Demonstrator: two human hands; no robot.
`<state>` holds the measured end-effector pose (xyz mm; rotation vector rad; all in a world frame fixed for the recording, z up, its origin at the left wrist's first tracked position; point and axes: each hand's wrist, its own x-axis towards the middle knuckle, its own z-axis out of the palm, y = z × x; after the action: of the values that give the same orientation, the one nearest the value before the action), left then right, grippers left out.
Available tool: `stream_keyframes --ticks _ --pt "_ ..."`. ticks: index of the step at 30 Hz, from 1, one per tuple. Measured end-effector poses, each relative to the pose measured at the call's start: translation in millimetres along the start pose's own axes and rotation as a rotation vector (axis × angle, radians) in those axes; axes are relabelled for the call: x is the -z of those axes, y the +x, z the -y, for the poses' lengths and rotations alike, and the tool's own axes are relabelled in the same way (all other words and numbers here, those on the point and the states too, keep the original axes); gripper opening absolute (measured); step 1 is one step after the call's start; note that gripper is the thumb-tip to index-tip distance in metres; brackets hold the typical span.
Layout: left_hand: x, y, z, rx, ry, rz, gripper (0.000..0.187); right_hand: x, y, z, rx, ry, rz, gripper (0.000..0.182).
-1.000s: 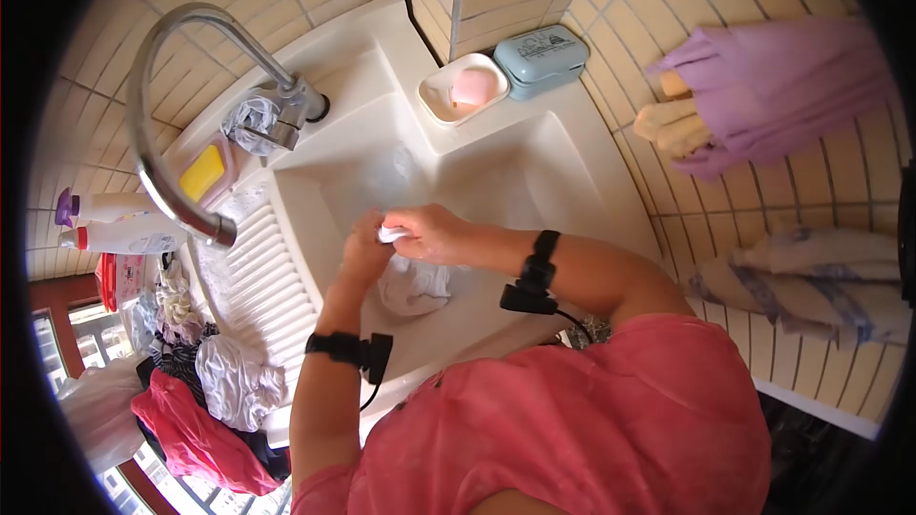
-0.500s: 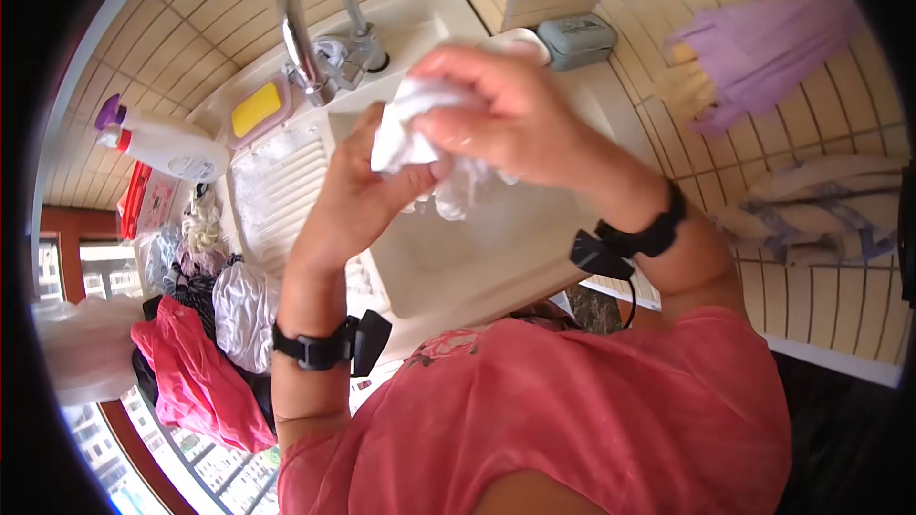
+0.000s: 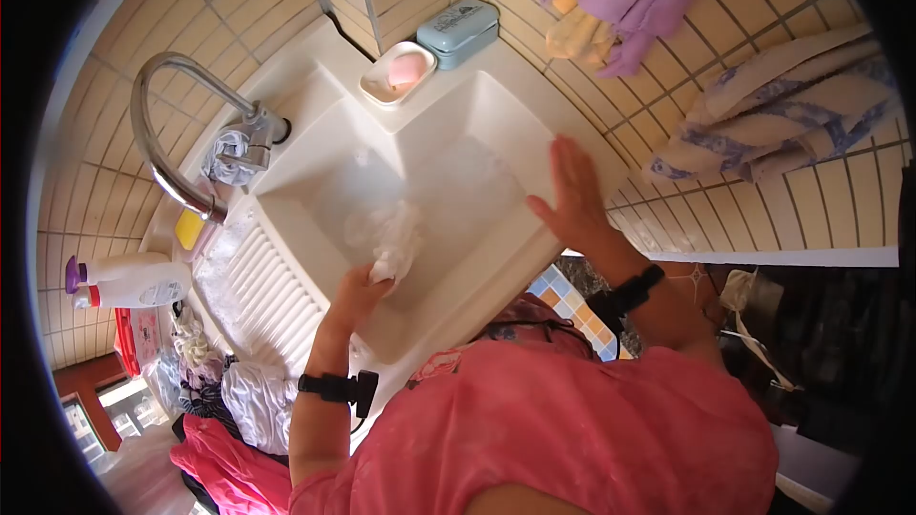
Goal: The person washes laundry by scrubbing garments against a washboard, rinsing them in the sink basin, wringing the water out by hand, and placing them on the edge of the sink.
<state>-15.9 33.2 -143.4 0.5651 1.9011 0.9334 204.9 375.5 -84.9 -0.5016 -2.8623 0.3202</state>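
Note:
My left hand (image 3: 359, 298) is closed round one end of a wet white cloth (image 3: 393, 243). The rest of the cloth trails into cloudy water in the white sink (image 3: 410, 339); its full shape cannot be made out. Over the sink's right rim my right hand (image 3: 575, 193) is held with fingers straight and thumb apart, holding nothing. To the left of the basin lies its ribbed washboard (image 3: 277, 286), with suds along the far side.
A chrome faucet (image 3: 176, 167) arches at the back left. Pink soap (image 3: 407, 70) sits in a white dish beside a blue-green box (image 3: 460, 27). Bottles (image 3: 143, 284) and piled clothes (image 3: 258, 401) are at left. Towels (image 3: 773, 114) hang on the right wall.
My hands have parted. The white cloth has gone from between both hands down into the water, held by the left alone. My right hand has moved right; the view has turned rightward.

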Motion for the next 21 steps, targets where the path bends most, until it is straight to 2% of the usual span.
stream_keyframes --ticks 2,3,5,9,15,19,21 --pt "-3.3 -3.1 0.4 0.03 -0.058 0.028 0.027 -1.9 -14.0 -23.8 -0.194 -0.102 -0.085 0.091" --pt "-4.6 -2.8 2.0 0.03 -0.055 0.028 0.027 -3.0 -11.2 -27.0 -0.195 -0.099 -0.086 0.091" --pt "-6.7 -1.0 5.8 0.023 -0.065 0.052 0.025 -5.7 -0.4 -34.5 -0.181 -0.182 -0.095 0.091" --pt "-8.2 4.4 6.0 0.065 -0.111 0.095 0.025 -5.9 51.0 -43.3 -0.167 -0.148 -0.017 0.097" --pt "-14.5 5.7 5.5 0.102 -0.138 0.079 0.026 -18.2 103.1 -44.3 -0.122 -0.163 -0.03 0.104" --pt "-21.5 12.2 13.9 0.104 -0.203 0.066 0.026 -26.9 157.3 -43.3 -0.058 -0.077 -0.042 0.104" --pt "-22.4 13.9 11.7 0.105 -0.209 0.05 0.026 -35.3 173.5 -41.7 -0.015 -0.143 -0.079 0.1"
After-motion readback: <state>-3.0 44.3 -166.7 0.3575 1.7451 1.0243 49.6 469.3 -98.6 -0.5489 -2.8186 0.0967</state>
